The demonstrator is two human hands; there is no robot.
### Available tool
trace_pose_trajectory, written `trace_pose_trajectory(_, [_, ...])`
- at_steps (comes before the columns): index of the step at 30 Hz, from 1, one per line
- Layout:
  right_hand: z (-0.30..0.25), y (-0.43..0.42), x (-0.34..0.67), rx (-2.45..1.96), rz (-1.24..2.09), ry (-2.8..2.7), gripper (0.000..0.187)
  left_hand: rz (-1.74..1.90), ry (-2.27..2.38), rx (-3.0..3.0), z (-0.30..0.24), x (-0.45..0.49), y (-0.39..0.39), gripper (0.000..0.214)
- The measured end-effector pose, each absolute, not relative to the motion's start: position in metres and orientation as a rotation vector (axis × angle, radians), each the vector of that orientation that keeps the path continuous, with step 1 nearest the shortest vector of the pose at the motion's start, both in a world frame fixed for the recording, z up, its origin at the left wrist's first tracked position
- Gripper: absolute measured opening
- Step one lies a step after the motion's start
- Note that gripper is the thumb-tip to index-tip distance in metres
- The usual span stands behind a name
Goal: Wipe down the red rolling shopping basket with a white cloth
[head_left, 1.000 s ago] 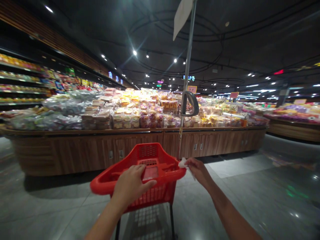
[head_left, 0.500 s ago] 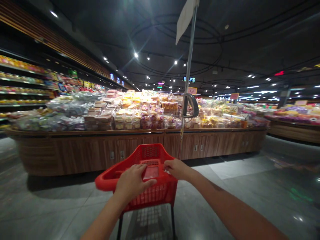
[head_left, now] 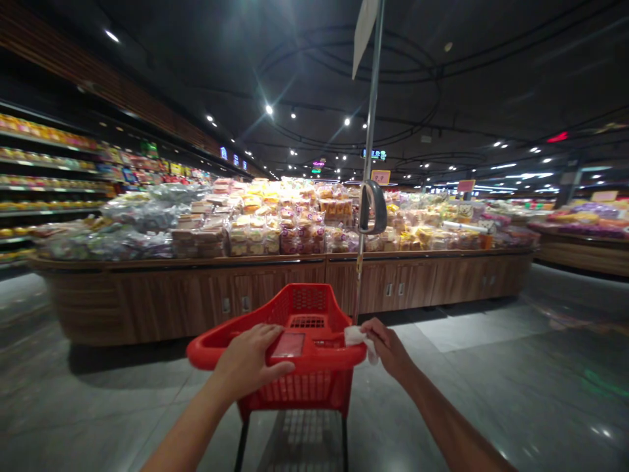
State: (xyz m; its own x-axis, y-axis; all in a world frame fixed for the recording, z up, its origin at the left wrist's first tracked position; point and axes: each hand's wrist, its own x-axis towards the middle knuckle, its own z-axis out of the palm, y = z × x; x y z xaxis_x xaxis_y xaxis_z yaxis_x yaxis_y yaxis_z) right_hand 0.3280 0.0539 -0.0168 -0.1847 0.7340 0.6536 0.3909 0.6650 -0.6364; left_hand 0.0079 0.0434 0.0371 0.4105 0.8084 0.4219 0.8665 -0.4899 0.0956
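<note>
A person's left hand [head_left: 246,362] is resting, thumb spread from fingers, on the handle [head_left: 325,358] of a red shopping cart [head_left: 301,392], while the right hand [head_left: 391,349] is finger-pinching a white tissue [head_left: 354,336] at the handle's right end.

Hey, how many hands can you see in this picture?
2: the left hand rests on the near edge of the red cart; the right hand holds a white tissue at its near right corner. No others show.

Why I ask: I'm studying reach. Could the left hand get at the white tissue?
Likely yes: nothing above the red handle separates the left hand from the tissue the right hand holds.
</note>
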Motion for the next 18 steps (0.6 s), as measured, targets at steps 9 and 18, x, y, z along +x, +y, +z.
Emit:
trace_pose_trajectory(9, [-0.015, 0.034, 0.314, -0.892, 0.472, -1.837, 0.017, -0.601, -1.382, -2.554, 0.03, -0.019, 0.054, 0.054])
trace_pose_trajectory(18, [-0.009, 0.031, 0.309, -0.935, 0.371, -1.707, 0.022, -0.729, -1.271, -2.401, 0.04, -0.028, 0.051, 0.042])
